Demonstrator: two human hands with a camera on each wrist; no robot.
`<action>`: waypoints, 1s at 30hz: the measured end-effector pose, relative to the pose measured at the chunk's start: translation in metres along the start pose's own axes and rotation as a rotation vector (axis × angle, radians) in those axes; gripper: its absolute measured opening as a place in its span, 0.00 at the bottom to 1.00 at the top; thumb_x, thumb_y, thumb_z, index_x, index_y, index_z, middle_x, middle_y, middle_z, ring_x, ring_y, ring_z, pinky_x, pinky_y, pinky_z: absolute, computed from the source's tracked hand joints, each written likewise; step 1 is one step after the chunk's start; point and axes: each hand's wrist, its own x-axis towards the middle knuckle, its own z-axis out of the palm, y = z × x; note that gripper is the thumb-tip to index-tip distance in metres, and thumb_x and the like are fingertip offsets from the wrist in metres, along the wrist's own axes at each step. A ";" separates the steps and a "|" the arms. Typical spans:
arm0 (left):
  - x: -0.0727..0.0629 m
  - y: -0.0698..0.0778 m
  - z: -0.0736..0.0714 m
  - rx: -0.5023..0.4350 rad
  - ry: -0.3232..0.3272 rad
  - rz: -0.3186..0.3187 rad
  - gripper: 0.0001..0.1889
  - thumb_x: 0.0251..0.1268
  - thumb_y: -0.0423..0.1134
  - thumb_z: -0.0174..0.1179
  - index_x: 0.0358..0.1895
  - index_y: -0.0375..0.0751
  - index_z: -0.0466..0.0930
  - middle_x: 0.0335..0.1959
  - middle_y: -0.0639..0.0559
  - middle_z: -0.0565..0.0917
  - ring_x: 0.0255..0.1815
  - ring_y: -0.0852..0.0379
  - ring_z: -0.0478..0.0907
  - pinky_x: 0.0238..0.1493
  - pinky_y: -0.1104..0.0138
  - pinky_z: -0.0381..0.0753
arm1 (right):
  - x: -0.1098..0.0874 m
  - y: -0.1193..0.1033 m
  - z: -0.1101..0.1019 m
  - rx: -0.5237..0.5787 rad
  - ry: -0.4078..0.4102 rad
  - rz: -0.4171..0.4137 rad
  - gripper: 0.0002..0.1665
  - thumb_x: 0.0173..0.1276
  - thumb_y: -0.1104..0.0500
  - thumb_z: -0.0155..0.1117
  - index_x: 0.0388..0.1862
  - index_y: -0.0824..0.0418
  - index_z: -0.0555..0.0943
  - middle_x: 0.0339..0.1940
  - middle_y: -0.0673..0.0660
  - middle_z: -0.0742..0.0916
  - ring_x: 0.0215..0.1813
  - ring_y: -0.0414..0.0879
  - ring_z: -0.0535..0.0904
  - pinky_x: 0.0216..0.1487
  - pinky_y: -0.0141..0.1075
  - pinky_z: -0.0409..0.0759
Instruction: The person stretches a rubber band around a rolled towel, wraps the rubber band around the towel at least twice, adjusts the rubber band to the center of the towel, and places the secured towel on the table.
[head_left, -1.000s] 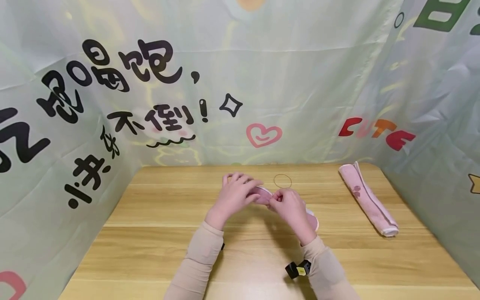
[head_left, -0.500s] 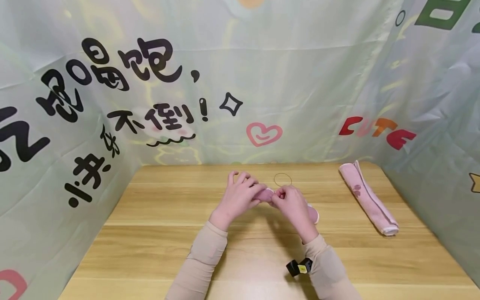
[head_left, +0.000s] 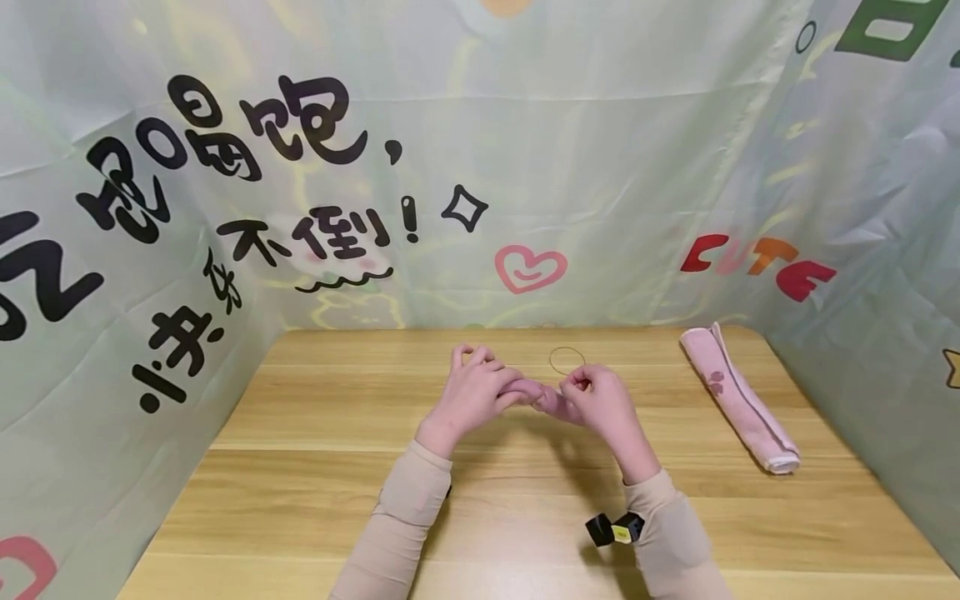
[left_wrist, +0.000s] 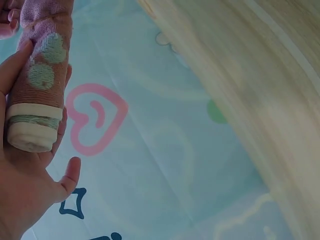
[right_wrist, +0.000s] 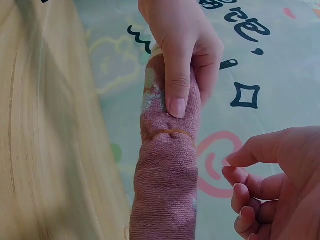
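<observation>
My left hand (head_left: 467, 396) holds one end of a rolled purple-pink towel (right_wrist: 165, 190) above the table. In the right wrist view the left thumb lies along the roll, just beside a thin rubber band (right_wrist: 172, 132) that cinches the cloth. Pale green patches and a white-trimmed end (left_wrist: 34, 132) of the towel show in the left wrist view, against the left palm. My right hand (right_wrist: 280, 185) stands beside the roll, apart from it, its fingers loosely curled and thumb near the index finger. Nothing shows between those fingers.
Another thin rubber band (head_left: 567, 361) lies on the wooden table (head_left: 315, 500) behind the hands. At the right lies a second rolled pink towel (head_left: 738, 400). A printed cloth backdrop (head_left: 600, 167) encloses the table's back and sides.
The right hand has let go of the band and drawn off to the right of the roll. The left hand keeps its hold; the cinched waist of the towel now shows between the hands.
</observation>
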 end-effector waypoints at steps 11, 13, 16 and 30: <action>-0.001 -0.007 -0.002 -0.126 -0.069 -0.101 0.13 0.64 0.59 0.59 0.41 0.61 0.87 0.35 0.66 0.88 0.42 0.60 0.70 0.58 0.52 0.58 | -0.012 -0.013 0.036 -0.151 0.100 -0.136 0.08 0.57 0.57 0.70 0.25 0.59 0.82 0.26 0.55 0.81 0.32 0.49 0.74 0.36 0.39 0.72; -0.001 -0.008 -0.003 -0.175 -0.087 -0.109 0.13 0.65 0.59 0.58 0.42 0.60 0.87 0.37 0.66 0.88 0.43 0.61 0.70 0.58 0.52 0.57 | -0.014 -0.014 0.040 -0.175 0.142 -0.134 0.08 0.57 0.57 0.70 0.24 0.59 0.82 0.27 0.55 0.82 0.33 0.50 0.75 0.36 0.42 0.72; 0.000 -0.009 -0.004 -0.254 -0.129 -0.116 0.13 0.67 0.57 0.57 0.44 0.59 0.87 0.39 0.66 0.88 0.43 0.61 0.70 0.59 0.52 0.57 | -0.015 -0.015 0.043 -0.192 0.179 -0.128 0.09 0.57 0.56 0.71 0.24 0.59 0.82 0.28 0.55 0.83 0.35 0.52 0.77 0.38 0.47 0.74; 0.002 -0.010 0.000 -0.408 -0.193 -0.086 0.13 0.66 0.53 0.59 0.48 0.57 0.87 0.42 0.64 0.89 0.41 0.63 0.69 0.58 0.53 0.57 | -0.016 -0.015 0.039 -0.211 0.108 -0.110 0.09 0.60 0.55 0.71 0.28 0.58 0.84 0.31 0.56 0.86 0.39 0.53 0.79 0.43 0.52 0.74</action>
